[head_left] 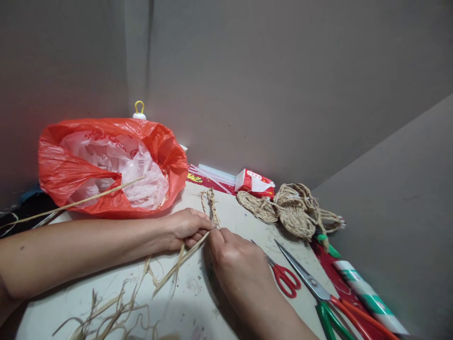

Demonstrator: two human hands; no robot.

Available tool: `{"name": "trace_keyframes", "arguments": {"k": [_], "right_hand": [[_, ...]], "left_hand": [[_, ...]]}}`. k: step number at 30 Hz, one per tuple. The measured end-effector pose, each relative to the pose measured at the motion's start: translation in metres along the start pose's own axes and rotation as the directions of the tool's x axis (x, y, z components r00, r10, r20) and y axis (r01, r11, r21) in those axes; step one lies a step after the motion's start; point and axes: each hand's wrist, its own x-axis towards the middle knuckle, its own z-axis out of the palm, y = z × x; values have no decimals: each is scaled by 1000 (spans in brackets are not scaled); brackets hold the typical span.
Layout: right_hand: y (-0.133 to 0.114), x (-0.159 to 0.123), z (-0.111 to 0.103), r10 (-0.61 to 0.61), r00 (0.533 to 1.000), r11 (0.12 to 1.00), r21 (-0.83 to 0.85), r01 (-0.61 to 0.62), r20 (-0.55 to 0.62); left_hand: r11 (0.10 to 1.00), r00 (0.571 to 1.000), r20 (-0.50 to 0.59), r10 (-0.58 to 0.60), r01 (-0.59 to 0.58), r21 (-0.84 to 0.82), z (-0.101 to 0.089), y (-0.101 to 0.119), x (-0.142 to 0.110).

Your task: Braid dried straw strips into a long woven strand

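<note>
A braided straw cord [212,204] lies on the white tabletop, its finished length pointing away from me. My left hand [189,228] is closed on the cord's near end from the left, thumb and fingers pinched together. From the right, my right hand [235,259] pinches the same spot, and the two hands touch or nearly touch. Loose straw strands [180,263] trail from under my fingers toward the lower left. My fingers hide the point where the strands enter the braid.
A red plastic bag [53,163] holding white plastic stands at the back left, a long straw [102,194] across it. Straw scraps [113,314] litter the front left. At right lie red-handled scissors [286,281], large shears [311,281], woven straw pieces [295,217] and a tissue pack [254,183].
</note>
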Motion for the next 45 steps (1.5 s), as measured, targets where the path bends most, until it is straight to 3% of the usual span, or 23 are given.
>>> {"name": "trace_keyframes", "arguments": {"k": [3,6,8,10,12,13,15,17,19,22,25,29,32,36,40,45], "right_hand": [[-1,-1,-5,-6,999,998,63,3,48],[10,0,-14,35,998,934,355,-49,47],[22,4,-19,185,983,785,600,-154,9],[35,10,-18,434,900,573,762,-301,29],[44,16,-12,549,809,315,845,-432,209],[47,18,-7,513,785,168,856,-488,347],[49,20,3,304,763,-82,813,-576,571],[48,20,10,77,749,-234,742,-628,658],[47,20,15,-63,739,-313,689,-653,671],[48,19,17,-170,715,-364,631,-685,678],[52,19,17,-179,722,-361,638,-680,668],[55,19,17,-121,748,-224,716,-661,653],[56,18,16,-108,727,-130,715,-686,678],[57,19,15,-160,685,-225,650,-726,710],[56,19,14,-207,694,-308,627,-716,690],[55,19,19,-218,694,-339,614,-713,686]], "left_hand": [[999,1000,-15,-27,28,18,0,1,-1],[999,1000,-13,-23,23,32,1,4,-1],[999,1000,1,-9,9,38,1,6,-2],[999,1000,15,-4,3,49,1,8,-3],[998,1000,23,-3,2,70,1,10,-3],[996,1000,24,-2,-1,88,1,10,-3],[990,1000,22,14,-17,140,0,11,-3],[974,998,44,46,-55,218,-1,10,-2],[953,993,85,83,-104,285,-2,9,-1],[937,991,72,113,-130,324,-3,8,0],[939,993,22,113,-114,326,-3,8,0],[924,992,49,112,-122,363,-2,10,-1],[913,987,115,110,-146,381,-3,12,-1],[920,983,151,101,-150,362,-6,16,0],[933,980,182,85,-143,331,-8,17,1],[920,975,204,85,-156,360,-8,16,0]]}}
